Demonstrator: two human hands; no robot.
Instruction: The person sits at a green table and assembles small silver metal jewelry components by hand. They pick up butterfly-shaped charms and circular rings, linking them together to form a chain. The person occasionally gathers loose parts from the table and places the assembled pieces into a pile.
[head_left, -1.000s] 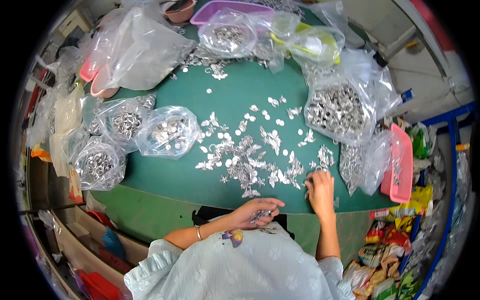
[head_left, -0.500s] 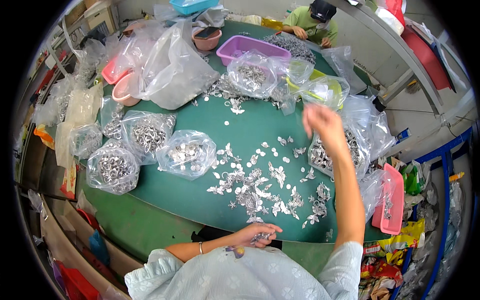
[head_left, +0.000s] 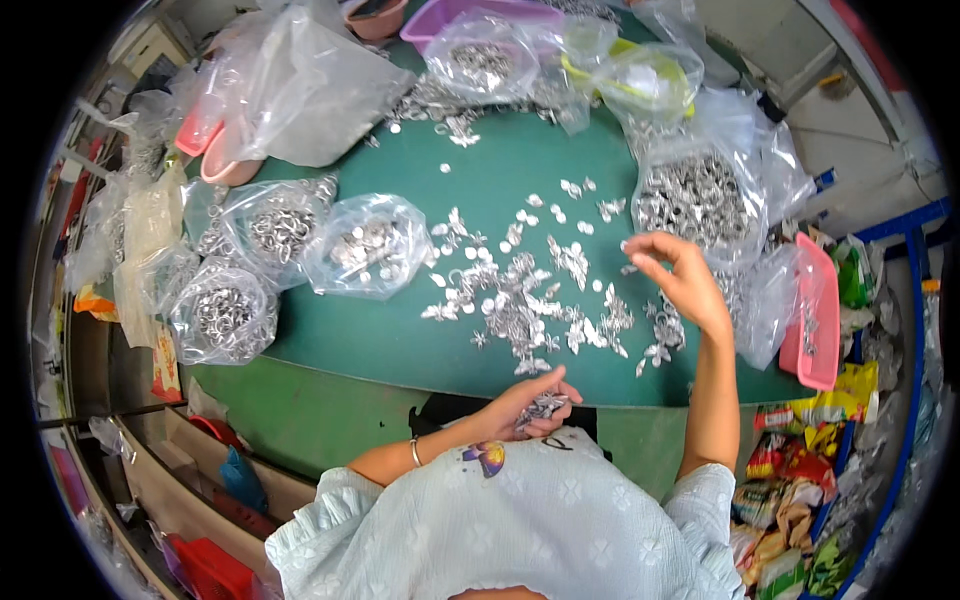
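My left hand (head_left: 538,408), palm up close to my body at the table's front edge, is cupped around a clump of small silver metal charms (head_left: 543,407). Over the right part of the table is my right hand (head_left: 682,285), its fingers curled and thumb near the index finger. Something small and pale shows at its fingertips, too small to make out. Between and beyond my hands, a loose pile of silver charms (head_left: 515,310), some shaped like butterflies and flowers, spreads over the green tabletop (head_left: 390,335). A smaller charm cluster (head_left: 665,330) lies just below my right hand.
Clear bags of silver parts stand at left, including a bag of discs (head_left: 368,245); another large bag (head_left: 695,200) is at right. A pink tray (head_left: 822,320) sits at the right edge. Behind are a purple basin (head_left: 425,22) and a yellow-green basket (head_left: 580,75).
My right hand has come back from near the yellow-green basket toward the charms. My left hand stays cupped around its charms. The view has tipped downward, and the person across the table is out of sight.
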